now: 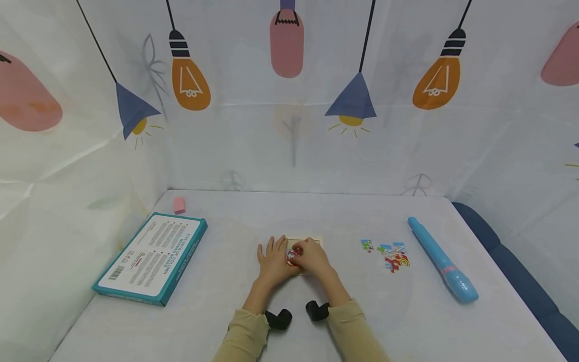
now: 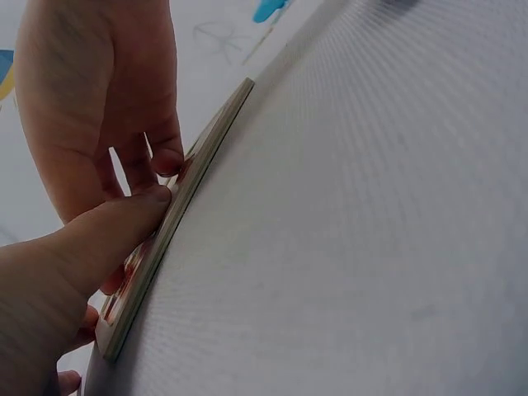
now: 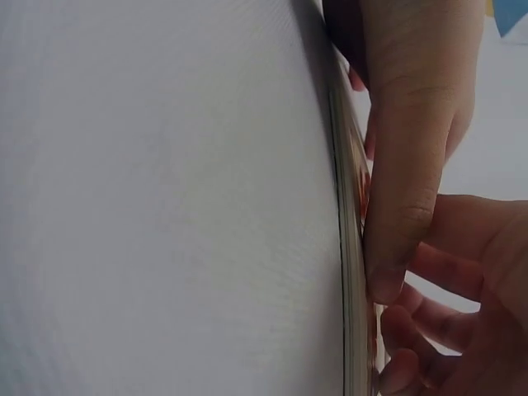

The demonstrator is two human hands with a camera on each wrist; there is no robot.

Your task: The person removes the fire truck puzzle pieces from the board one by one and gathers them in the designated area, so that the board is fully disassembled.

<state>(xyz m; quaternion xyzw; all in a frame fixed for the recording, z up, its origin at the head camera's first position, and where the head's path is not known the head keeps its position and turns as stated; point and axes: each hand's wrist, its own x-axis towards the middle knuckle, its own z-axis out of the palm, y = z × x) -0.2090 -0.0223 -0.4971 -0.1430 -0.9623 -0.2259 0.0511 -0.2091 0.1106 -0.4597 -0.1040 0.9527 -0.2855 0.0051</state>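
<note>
A small wooden puzzle board [image 1: 316,241] lies on the table in front of the person, with red printed pieces on it and much of it hidden by the hands. The left hand [image 1: 275,264] rests along its left side, fingers spread, and in the left wrist view its thumb [image 2: 132,219] presses on the board's near edge. Over the board's right part, the right hand [image 1: 313,257] has bent fingers and pinches a red puzzle piece [image 1: 296,252]. The right wrist view shows those fingertips [image 3: 400,367] close beside the left thumb, right at the board's surface.
To the right lie a loose puzzle piece [image 1: 367,245] and a joined cluster of pieces [image 1: 396,257]. Beyond them is a blue tube-shaped object [image 1: 441,259]. On the left are a teal-edged box [image 1: 151,256] and a pink block [image 1: 179,205]. A patterned curtain [image 1: 253,146] surrounds the table.
</note>
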